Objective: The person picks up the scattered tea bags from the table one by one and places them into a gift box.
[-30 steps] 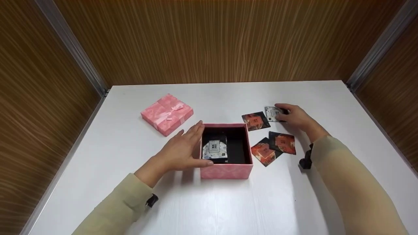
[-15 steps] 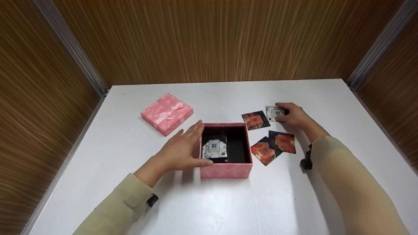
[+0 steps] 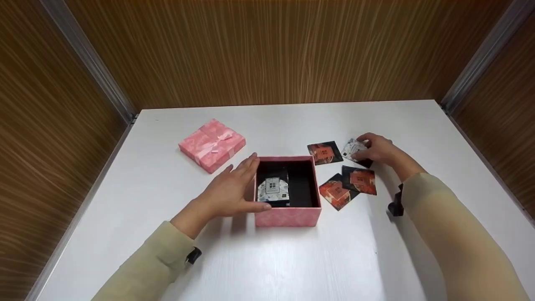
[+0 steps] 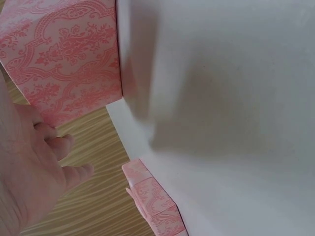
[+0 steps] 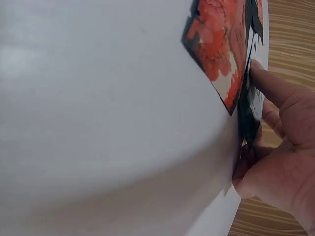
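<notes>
White floral sachet (image 3: 352, 148) at pink gift box's (image 3: 286, 217) 2 o'clock, 9 o'clock off right hand (image 3: 379, 149), the nearer one: thumb and fingers pinching it. Long axis unclear, part covered. Left hand (image 3: 231, 192) spread at box's 9 o'clock wall, gripping nothing.

We see long, plain sleeves in pale khaki. The left sleeve (image 3: 146, 259) puckers into soft creases near its cuff; the right sleeve (image 3: 451, 234) looks smoother and slightly warmer, almost tan. At the left cuff we notice a small black fitting (image 3: 193, 255), and at the right one a bulkier, rounded black piece (image 3: 396, 207), both too small to make out further.
</notes>
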A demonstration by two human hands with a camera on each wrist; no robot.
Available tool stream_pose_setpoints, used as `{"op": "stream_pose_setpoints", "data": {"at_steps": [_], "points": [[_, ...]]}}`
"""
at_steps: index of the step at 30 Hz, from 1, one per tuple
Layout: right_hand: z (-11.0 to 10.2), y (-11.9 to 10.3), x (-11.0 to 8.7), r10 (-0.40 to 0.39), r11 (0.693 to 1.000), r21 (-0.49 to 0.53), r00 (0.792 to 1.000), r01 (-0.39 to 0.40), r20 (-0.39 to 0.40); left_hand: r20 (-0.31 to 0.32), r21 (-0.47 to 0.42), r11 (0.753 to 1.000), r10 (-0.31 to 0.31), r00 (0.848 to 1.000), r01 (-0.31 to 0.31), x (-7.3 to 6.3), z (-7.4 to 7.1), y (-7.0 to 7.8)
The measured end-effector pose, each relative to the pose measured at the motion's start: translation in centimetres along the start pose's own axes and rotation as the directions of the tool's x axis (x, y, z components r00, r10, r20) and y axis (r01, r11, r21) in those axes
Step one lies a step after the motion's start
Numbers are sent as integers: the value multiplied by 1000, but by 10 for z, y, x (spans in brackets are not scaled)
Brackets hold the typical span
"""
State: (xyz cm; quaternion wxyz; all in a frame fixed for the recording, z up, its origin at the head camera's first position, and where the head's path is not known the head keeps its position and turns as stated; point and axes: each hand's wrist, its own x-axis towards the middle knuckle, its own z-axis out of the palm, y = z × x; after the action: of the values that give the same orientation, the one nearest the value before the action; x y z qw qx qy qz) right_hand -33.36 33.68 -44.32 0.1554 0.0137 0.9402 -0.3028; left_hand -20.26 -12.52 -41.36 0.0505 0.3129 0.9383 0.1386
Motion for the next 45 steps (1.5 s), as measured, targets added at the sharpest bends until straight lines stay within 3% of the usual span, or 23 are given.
{"op": "stream_pose_setpoints", "data": {"at_steps": [7, 13, 18, 22, 27, 35, 45], "points": [[0, 7, -4, -16, 997, 72, 1000, 17, -17, 6, -6, 1000, -2, 1000, 2, 0, 1, 0], [-7, 16, -12, -18, 999, 41, 1000, 19, -26, 16, 0, 1000, -12, 1000, 12, 0, 1, 1], [-16, 22, -21, -95, 995, 33, 995, 96, -28, 13, 3, 1000, -8, 1000, 8, 2, -1, 2], [-24, 23, -29, -99, 993, 69, 995, 100, -14, 10, 14, 1000, -3, 1000, 3, 3, -2, 2], [-31, 20, -40, -84, 987, 133, 996, 89, -40, -4, 8, 1000, 3, 1000, -3, 2, 0, 1], [-36, 12, -54, -132, 959, 231, 981, 162, -141, -4, -2, 1000, -8, 1000, 8, 1, 0, -1], [-33, -4, -68, -184, 924, 301, 965, 235, -187, 5, 6, 1000, -3, 1000, 3, 0, -1, 0]]}}
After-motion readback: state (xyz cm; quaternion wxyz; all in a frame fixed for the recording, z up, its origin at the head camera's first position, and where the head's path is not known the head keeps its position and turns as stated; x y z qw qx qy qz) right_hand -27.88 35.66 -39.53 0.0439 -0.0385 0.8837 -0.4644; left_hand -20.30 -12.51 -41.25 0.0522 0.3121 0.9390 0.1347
